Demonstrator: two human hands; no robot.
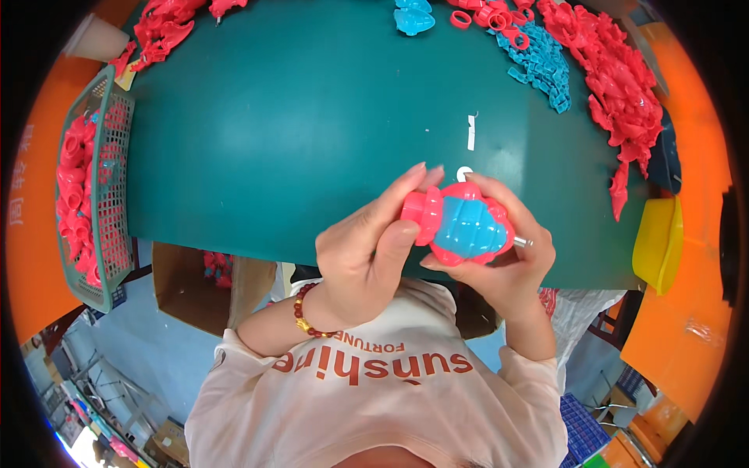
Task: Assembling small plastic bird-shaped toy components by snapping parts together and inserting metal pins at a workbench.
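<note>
Pink-and-blue ribbed plastic toy shell (462, 225) sits clamped between both hands: left hand (367, 253) pinching its pink cap end, right hand (507, 261) cupped underneath, metal pin by its fingertips. Looks mid-assembly; I'd guess seating that pin squarely comes next.

Two hands are seen, a left hand (363, 249) and a right hand (507, 261), and one pink and blue plastic toy (460, 225) is held between them. One green table (296, 125) is shown. One green mesh basket (109, 187) is set at its left edge. One yellow tub (659, 242) is seen at its right edge. Two heaps of pink parts (616, 78) are counted, at the far left and far right corners. One heap of blue parts (538, 62) is seen near the far right corner. One white cup (94, 37) is seen beyond the far left corner.
</note>
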